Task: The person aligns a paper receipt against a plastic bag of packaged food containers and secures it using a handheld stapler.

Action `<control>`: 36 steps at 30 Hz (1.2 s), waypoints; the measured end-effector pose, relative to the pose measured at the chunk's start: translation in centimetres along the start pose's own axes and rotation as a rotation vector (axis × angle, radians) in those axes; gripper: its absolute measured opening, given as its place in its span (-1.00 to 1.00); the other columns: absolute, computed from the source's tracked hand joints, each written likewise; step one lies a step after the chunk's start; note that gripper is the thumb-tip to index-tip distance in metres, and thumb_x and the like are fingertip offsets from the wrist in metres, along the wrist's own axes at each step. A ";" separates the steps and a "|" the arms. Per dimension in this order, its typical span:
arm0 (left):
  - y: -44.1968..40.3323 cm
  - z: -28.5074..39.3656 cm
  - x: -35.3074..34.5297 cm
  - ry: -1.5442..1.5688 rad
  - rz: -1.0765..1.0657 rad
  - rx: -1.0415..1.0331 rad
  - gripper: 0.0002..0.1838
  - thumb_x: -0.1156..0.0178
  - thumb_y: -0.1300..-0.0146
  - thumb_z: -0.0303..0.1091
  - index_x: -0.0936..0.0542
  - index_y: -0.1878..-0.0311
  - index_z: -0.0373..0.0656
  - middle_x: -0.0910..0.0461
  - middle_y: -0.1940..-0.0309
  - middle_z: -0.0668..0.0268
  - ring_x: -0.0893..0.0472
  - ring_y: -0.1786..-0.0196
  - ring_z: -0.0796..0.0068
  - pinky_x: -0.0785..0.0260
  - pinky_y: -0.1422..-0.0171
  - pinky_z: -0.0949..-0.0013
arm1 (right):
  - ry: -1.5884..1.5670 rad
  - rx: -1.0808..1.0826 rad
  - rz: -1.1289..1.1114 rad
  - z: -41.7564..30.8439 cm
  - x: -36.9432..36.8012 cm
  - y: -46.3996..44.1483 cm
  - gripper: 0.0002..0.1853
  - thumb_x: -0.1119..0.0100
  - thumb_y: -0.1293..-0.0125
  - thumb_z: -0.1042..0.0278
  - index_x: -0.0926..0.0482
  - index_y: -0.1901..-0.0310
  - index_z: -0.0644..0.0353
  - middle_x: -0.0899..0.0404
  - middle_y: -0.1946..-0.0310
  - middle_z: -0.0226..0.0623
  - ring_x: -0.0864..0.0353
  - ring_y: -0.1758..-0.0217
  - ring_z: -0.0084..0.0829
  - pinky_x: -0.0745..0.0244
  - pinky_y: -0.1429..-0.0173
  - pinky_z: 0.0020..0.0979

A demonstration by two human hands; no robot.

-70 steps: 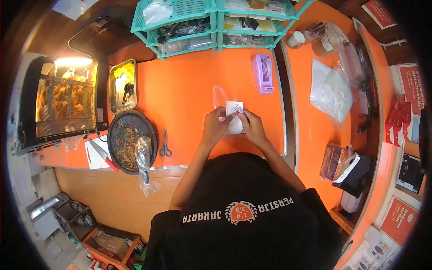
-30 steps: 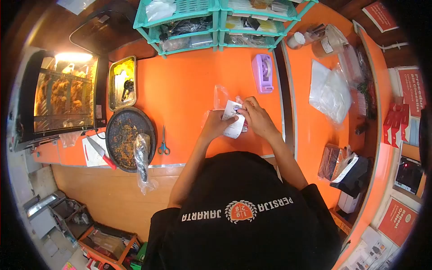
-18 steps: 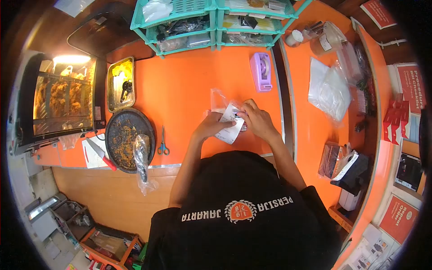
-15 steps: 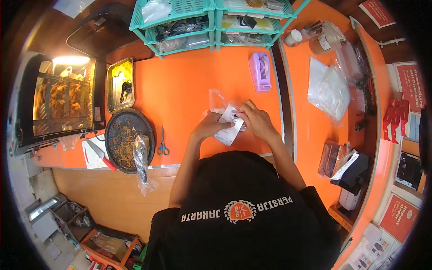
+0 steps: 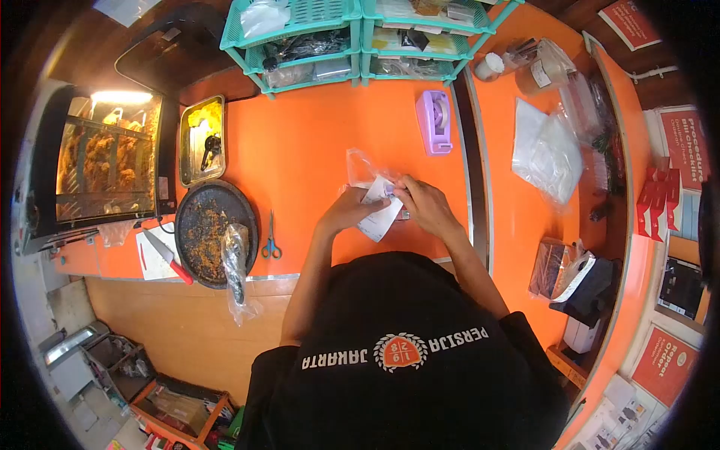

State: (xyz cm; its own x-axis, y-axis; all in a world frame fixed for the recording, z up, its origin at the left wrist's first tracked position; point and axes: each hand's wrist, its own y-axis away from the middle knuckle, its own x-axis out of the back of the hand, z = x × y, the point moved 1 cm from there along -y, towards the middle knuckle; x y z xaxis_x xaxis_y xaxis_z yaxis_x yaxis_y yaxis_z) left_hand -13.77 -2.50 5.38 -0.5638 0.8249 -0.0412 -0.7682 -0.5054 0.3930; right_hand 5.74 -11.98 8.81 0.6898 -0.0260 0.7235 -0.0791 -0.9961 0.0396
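Note:
My left hand [image 5: 343, 212] is closed on a white printed paper slip [image 5: 377, 223], thumb lying across its face. Beside it, my right hand [image 5: 429, 208] has its fingers pinched at the slip's upper right edge, over a small bluish-purple thing too small to make out. A clear plastic bag [image 5: 360, 161] lies just beyond the hands on the orange counter [image 5: 307, 142], partly hidden by them. Farther off to the upper right stands a purple tape dispenser [image 5: 435, 124].
Left are scissors [image 5: 271, 238], a dark round tray [image 5: 199, 259] with crumbs, a red-handled knife [image 5: 166, 253], a metal tray [image 5: 192, 161] and a lit food cabinet [image 5: 109, 161]. Green drawer racks [image 5: 300, 79] stand at the back. Plastic bags [image 5: 551, 157] lie on the right counter.
The right-hand fingers have shifted slightly left, closer in over the paper slip's upper edge. The slip has tilted a little. The left hand stays nearly still.

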 end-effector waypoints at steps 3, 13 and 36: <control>-0.1 0.1 -0.4 0.007 0.046 -0.041 -0.58 -0.30 -0.50 -0.06 -0.69 -0.04 -0.31 -0.73 0.29 0.31 -0.68 0.28 0.55 -0.54 0.18 0.37 | -0.047 -0.028 -0.017 -0.7 0.6 0.3 -0.73 -0.15 -0.57 0.13 -0.48 0.01 0.18 -0.69 0.20 -0.09 -0.71 0.13 -0.05 -0.54 0.05 -0.10; -1.2 -0.2 -1.7 -0.151 0.277 -0.138 -0.64 -0.26 -0.53 -0.11 -0.66 0.13 -0.30 -0.64 0.48 0.35 -0.60 0.44 0.61 -0.44 0.36 0.40 | -0.145 0.092 0.024 -0.8 0.5 0.4 -0.60 -0.46 -0.32 0.13 -0.47 0.09 0.20 -0.52 0.24 -0.20 -0.55 0.11 -0.16 -0.48 0.05 -0.17; -1.0 -1.3 -2.5 0.303 0.333 -0.194 -0.77 -0.34 -0.49 -0.27 -0.67 0.03 -0.28 -0.75 0.30 0.35 -0.68 0.34 0.63 -0.53 0.27 0.48 | 0.014 0.177 0.280 0.3 -2.9 2.1 -0.68 -0.42 -0.32 0.20 -0.55 0.10 0.23 -0.61 0.07 -0.14 -0.66 0.00 -0.05 -0.62 -0.03 -0.10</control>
State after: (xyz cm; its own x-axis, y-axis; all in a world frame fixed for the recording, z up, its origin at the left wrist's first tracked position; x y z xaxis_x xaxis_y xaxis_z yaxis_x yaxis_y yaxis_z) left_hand -11.95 -4.39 3.92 -0.8293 0.5140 -0.2193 -0.5571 -0.7909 0.2533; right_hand 3.77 -14.04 6.58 0.6486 -0.3014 0.6989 -0.1373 -0.9495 -0.2820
